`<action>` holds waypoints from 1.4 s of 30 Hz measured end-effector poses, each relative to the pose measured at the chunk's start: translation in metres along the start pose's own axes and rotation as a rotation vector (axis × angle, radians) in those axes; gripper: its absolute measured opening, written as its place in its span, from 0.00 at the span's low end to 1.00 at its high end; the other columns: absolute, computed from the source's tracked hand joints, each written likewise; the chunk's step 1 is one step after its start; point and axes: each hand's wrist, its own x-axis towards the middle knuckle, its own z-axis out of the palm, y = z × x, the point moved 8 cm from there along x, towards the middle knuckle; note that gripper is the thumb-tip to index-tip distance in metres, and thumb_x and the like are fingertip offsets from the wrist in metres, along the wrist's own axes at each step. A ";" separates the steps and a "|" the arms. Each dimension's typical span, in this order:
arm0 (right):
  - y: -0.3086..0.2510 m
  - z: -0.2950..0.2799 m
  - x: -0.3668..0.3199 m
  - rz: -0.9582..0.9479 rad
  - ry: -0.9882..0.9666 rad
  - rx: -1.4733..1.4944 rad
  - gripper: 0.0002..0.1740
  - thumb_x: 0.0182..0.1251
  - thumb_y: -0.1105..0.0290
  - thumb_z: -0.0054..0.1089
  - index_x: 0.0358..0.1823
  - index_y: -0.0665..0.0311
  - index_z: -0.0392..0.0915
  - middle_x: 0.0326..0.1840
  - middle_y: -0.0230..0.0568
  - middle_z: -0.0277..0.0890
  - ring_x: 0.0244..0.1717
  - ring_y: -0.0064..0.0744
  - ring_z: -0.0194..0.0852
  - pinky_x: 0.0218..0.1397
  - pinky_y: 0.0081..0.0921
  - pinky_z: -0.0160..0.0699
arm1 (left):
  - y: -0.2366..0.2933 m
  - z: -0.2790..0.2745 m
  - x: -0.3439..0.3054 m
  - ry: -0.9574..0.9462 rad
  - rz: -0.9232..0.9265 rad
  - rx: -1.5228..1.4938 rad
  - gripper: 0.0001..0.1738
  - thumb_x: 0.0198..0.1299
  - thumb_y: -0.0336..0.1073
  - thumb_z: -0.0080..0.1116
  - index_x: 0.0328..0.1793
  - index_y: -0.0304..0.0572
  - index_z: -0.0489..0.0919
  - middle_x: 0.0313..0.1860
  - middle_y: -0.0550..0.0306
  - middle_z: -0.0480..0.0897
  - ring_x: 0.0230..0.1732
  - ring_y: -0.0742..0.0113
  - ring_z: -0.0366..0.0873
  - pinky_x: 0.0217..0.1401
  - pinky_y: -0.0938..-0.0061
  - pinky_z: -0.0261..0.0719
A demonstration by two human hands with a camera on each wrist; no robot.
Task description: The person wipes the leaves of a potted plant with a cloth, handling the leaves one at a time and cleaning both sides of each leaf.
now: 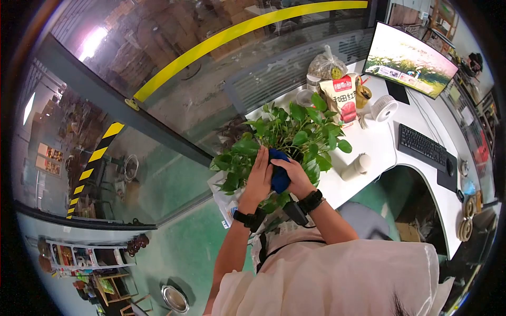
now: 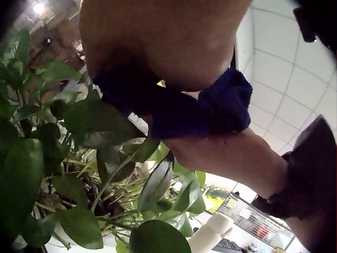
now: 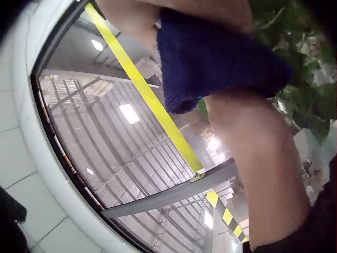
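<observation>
A dark blue cloth (image 1: 280, 179) is bunched between my two hands, among the leaves of a leafy green plant (image 1: 300, 138). My right hand (image 1: 299, 181) grips the cloth from the right, its thumb lying across the top. On the other side my left hand (image 1: 257, 180) lies against the cloth with its fingers extended toward the leaves. In the left wrist view, the cloth (image 2: 202, 113) hangs below the hand and overlaps a broad leaf (image 2: 100, 126). The right wrist view has the cloth (image 3: 210, 63) spread between both hands, covering the left fingertips.
The plant stands at the left end of a white desk (image 1: 369, 142). Near it are a white bottle (image 1: 357, 167), a snack bag (image 1: 340, 97) and a small fan (image 1: 385, 108). A keyboard (image 1: 421, 145) and monitor (image 1: 411, 58) stand further right. A glass partition with yellow tape (image 1: 232, 37) borders the left.
</observation>
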 end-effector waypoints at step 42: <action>-0.028 -0.036 -0.032 0.068 -0.088 -0.130 0.20 0.47 0.80 0.56 0.46 0.71 0.73 0.39 0.41 0.77 0.37 0.32 0.78 0.42 0.27 0.79 | -0.058 0.015 -0.020 0.419 -0.549 -0.436 0.24 0.63 0.46 0.50 0.54 0.31 0.71 0.38 0.53 0.76 0.36 0.66 0.72 0.45 0.70 0.71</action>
